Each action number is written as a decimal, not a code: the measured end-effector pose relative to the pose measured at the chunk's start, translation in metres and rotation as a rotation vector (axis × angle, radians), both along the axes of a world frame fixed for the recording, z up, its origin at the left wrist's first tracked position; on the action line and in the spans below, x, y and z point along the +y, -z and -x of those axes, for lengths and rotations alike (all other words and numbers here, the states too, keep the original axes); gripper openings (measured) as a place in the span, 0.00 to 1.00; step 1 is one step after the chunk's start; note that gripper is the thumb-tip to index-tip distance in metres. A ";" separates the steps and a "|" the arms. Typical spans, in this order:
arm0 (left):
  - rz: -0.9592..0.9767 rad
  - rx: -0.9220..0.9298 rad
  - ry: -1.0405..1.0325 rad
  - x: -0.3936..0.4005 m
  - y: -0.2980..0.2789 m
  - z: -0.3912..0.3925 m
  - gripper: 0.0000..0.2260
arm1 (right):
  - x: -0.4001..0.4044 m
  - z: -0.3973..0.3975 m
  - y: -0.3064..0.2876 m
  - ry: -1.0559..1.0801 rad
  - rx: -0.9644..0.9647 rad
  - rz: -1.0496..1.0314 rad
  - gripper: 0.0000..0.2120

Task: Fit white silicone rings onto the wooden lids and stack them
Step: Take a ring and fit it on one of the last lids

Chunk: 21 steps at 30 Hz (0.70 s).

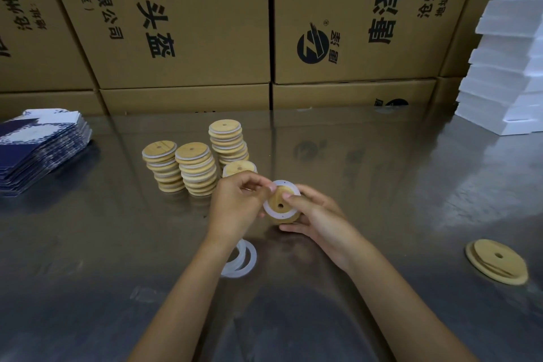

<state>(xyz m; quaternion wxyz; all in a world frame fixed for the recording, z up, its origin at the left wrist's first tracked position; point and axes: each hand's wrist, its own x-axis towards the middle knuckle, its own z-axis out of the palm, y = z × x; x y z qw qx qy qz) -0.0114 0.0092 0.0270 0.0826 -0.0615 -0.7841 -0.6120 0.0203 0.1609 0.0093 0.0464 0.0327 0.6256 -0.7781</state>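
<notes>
Both hands (282, 209) apparently around ringed lid (281, 205)

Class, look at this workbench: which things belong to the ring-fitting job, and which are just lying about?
Job: lid in hand, its white ring, spare rings, stacked lids, bare lids, left hand, right hand.

Lying about: cardboard boxes, blue cards, white foam pieces.
</notes>
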 end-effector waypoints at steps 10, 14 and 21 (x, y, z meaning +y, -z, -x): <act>0.137 0.042 0.030 -0.001 0.003 0.002 0.10 | 0.002 0.002 0.005 0.008 0.024 0.037 0.09; 0.043 -0.028 0.067 -0.004 0.001 0.004 0.06 | 0.004 0.004 0.008 -0.015 0.012 0.120 0.10; -0.043 -0.143 0.120 -0.007 -0.001 0.007 0.05 | 0.006 0.006 0.007 0.012 -0.041 0.218 0.15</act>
